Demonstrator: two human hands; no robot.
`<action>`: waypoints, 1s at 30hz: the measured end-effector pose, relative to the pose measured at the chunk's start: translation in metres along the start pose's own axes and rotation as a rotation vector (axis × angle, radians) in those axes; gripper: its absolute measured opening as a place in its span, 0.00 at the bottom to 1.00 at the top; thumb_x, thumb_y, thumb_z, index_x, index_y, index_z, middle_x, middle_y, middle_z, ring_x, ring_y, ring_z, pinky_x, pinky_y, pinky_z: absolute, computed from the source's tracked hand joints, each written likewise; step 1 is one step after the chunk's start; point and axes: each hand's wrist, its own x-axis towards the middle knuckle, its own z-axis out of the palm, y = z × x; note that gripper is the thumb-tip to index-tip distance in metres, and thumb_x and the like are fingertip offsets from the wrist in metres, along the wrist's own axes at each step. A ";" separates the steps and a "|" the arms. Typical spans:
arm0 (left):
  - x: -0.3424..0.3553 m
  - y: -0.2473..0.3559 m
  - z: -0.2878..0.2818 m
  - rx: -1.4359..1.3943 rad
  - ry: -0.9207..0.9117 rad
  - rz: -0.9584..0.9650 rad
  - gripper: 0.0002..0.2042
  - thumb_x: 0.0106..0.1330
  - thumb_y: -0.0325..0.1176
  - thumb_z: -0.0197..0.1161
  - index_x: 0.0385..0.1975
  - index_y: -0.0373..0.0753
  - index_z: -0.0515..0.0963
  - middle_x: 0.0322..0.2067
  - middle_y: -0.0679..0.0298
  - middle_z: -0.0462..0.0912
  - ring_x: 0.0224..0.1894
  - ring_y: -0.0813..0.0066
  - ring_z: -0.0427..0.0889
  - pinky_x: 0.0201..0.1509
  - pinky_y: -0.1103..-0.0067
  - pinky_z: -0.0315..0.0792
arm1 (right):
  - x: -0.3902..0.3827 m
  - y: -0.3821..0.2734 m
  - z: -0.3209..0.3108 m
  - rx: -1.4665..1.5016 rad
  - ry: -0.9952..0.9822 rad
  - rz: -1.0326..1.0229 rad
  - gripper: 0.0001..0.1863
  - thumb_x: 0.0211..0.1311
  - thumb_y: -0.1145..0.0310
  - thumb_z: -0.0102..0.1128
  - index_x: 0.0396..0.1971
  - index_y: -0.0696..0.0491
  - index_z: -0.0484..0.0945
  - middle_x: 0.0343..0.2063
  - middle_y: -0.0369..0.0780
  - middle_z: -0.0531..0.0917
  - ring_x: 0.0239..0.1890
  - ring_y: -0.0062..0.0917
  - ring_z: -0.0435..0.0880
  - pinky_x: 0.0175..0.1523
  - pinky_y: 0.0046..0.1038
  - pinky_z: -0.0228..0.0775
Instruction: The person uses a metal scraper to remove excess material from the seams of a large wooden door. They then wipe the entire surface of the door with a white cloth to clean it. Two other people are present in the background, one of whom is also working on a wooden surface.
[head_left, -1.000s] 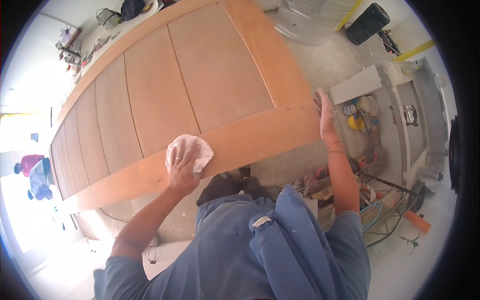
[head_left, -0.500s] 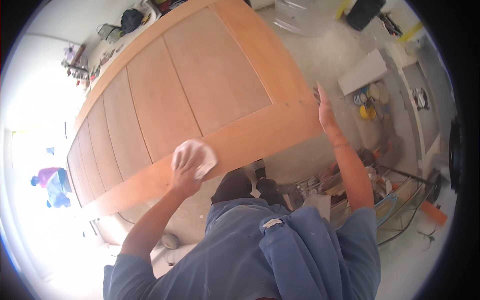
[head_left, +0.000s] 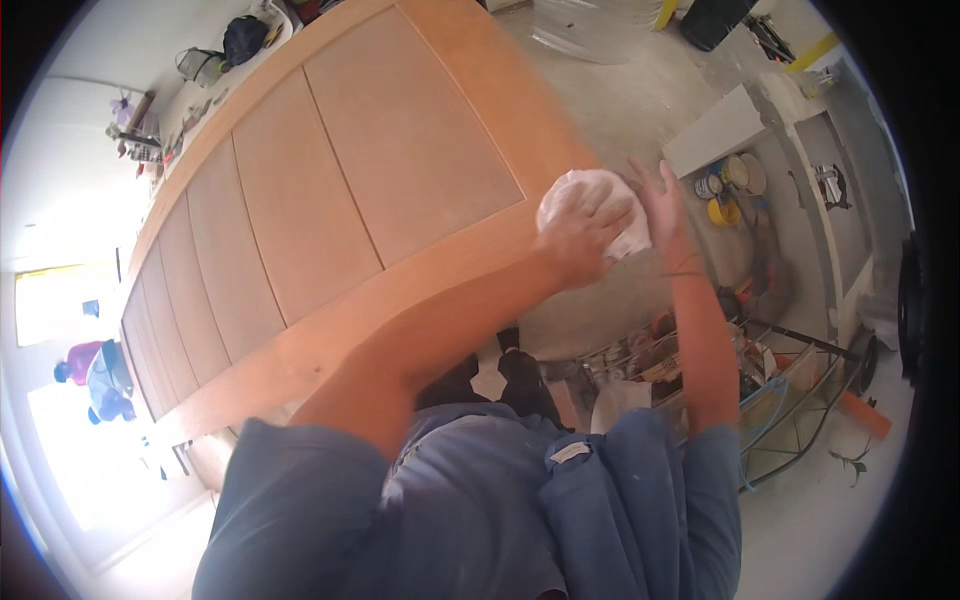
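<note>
Your cloth [head_left: 572, 187] lies at the near right corner of the door [head_left: 420, 130], partly hidden under your left hand [head_left: 583, 236] and covering that corner; the door's far end is cut off. Your left fingers spread over the cloth, though blur means you cannot tell whether they grip it. That arm reaches across the door's near rail. Your right hand [head_left: 664, 208] stands raised just beside, fingers parted, nothing seen in it. Beyond sit a yellow tub [head_left: 723, 212], contents unclear, and a wire rack [head_left: 800, 425] of jumbled items, partly behind your forearm.
</note>
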 end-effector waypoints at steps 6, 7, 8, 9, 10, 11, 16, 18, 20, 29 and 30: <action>-0.292 -0.041 -0.099 0.101 -0.259 -0.246 0.46 0.55 0.33 0.78 0.81 0.47 0.70 0.86 0.63 0.60 0.89 0.46 0.49 0.89 0.44 0.39 | 0.012 -0.011 0.007 -0.684 -0.231 0.056 0.46 0.86 0.36 0.37 0.87 0.55 0.51 0.82 0.47 0.66 0.82 0.39 0.66 0.86 0.40 0.52; -0.336 -0.047 -0.115 0.149 -0.268 -0.257 0.45 0.56 0.34 0.78 0.80 0.46 0.71 0.85 0.62 0.62 0.88 0.44 0.50 0.89 0.43 0.39 | 0.017 0.000 0.013 -0.692 -0.146 0.007 0.46 0.86 0.36 0.38 0.87 0.55 0.50 0.84 0.46 0.61 0.84 0.37 0.60 0.87 0.39 0.48; -0.358 -0.049 -0.125 0.194 -0.279 -0.273 0.44 0.56 0.35 0.78 0.79 0.45 0.72 0.84 0.61 0.63 0.88 0.43 0.50 0.89 0.42 0.39 | 0.021 0.013 0.021 -0.699 -0.060 -0.037 0.46 0.86 0.37 0.39 0.87 0.55 0.49 0.86 0.45 0.56 0.87 0.36 0.54 0.88 0.38 0.43; -0.346 -0.049 -0.124 0.167 -0.295 -0.225 0.44 0.56 0.35 0.78 0.79 0.45 0.72 0.84 0.61 0.63 0.88 0.43 0.50 0.88 0.41 0.40 | 0.022 0.018 0.025 -0.711 0.027 -0.080 0.46 0.86 0.37 0.39 0.88 0.55 0.48 0.88 0.45 0.52 0.89 0.34 0.48 0.89 0.37 0.39; -0.323 -0.048 -0.119 0.135 -0.305 -0.175 0.44 0.56 0.34 0.78 0.79 0.45 0.72 0.84 0.61 0.63 0.88 0.43 0.51 0.88 0.41 0.40 | 0.024 0.018 0.024 -0.678 0.015 -0.086 0.45 0.86 0.38 0.40 0.87 0.55 0.49 0.88 0.44 0.49 0.90 0.32 0.44 0.90 0.37 0.37; -0.295 -0.044 -0.114 0.104 -0.323 -0.126 0.45 0.55 0.34 0.78 0.79 0.45 0.72 0.84 0.61 0.63 0.88 0.43 0.51 0.88 0.40 0.41 | 0.024 0.017 0.021 -0.640 0.004 -0.089 0.45 0.86 0.39 0.41 0.87 0.55 0.50 0.89 0.44 0.46 0.90 0.31 0.40 0.90 0.36 0.34; -0.068 0.008 -0.014 0.026 -0.139 0.065 0.50 0.52 0.34 0.77 0.82 0.46 0.66 0.85 0.62 0.61 0.88 0.47 0.51 0.88 0.42 0.48 | 0.030 0.009 0.020 -0.667 -0.021 -0.101 0.41 0.88 0.44 0.40 0.87 0.57 0.50 0.89 0.44 0.47 0.90 0.30 0.40 0.91 0.36 0.30; -0.041 0.030 0.007 -0.008 -0.079 0.052 0.49 0.54 0.35 0.76 0.82 0.45 0.66 0.85 0.62 0.60 0.88 0.48 0.51 0.88 0.43 0.49 | 0.042 0.008 -0.018 -0.934 -0.179 -0.180 0.41 0.89 0.47 0.39 0.87 0.58 0.47 0.88 0.46 0.47 0.90 0.33 0.43 0.91 0.36 0.30; -0.045 0.026 0.014 0.018 -0.001 0.007 0.48 0.56 0.36 0.75 0.83 0.45 0.65 0.85 0.63 0.60 0.88 0.49 0.51 0.88 0.43 0.49 | 0.035 0.014 0.011 -0.825 -0.160 -0.101 0.40 0.89 0.48 0.39 0.87 0.59 0.48 0.88 0.47 0.48 0.90 0.33 0.43 0.91 0.36 0.30; -0.493 -0.044 -0.124 0.403 0.258 -0.976 0.38 0.76 0.29 0.62 0.85 0.37 0.57 0.84 0.47 0.58 0.87 0.48 0.53 0.89 0.53 0.43 | -0.011 0.030 0.075 -2.214 0.468 -0.337 0.44 0.87 0.43 0.44 0.84 0.65 0.52 0.84 0.62 0.53 0.88 0.52 0.46 0.90 0.49 0.37; -0.551 -0.059 -0.128 0.441 0.326 -1.123 0.35 0.82 0.34 0.57 0.86 0.36 0.56 0.85 0.47 0.56 0.87 0.46 0.52 0.89 0.54 0.39 | -0.020 0.056 0.081 -2.236 0.336 -0.519 0.46 0.86 0.44 0.47 0.83 0.68 0.51 0.83 0.65 0.53 0.87 0.56 0.47 0.89 0.53 0.39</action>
